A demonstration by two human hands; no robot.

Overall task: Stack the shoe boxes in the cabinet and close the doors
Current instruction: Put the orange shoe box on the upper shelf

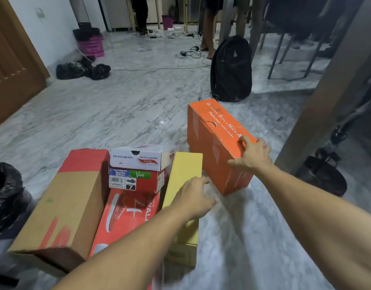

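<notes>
Several shoe boxes lie on the marble floor. An orange box point(214, 141) stands at the right, and my right hand point(252, 155) grips its near top corner. My left hand point(193, 195) hovers over the yellow box point(185, 174), fingers apart, holding nothing. A white and red Skechers box point(138, 167) sits on a flat red box point(126, 214). A brown box with a red end point(65, 201) lies at the left. The cabinet's edge point(326, 101) rises at the right; its doors are not visible.
A black backpack point(230, 68) stands behind the orange box. Black bags point(82, 70) and a pink basket point(90, 45) sit far left. Cables point(188, 53) trail across the floor. People's legs and chair legs stand at the back. A black bag point(5, 195) is at my left.
</notes>
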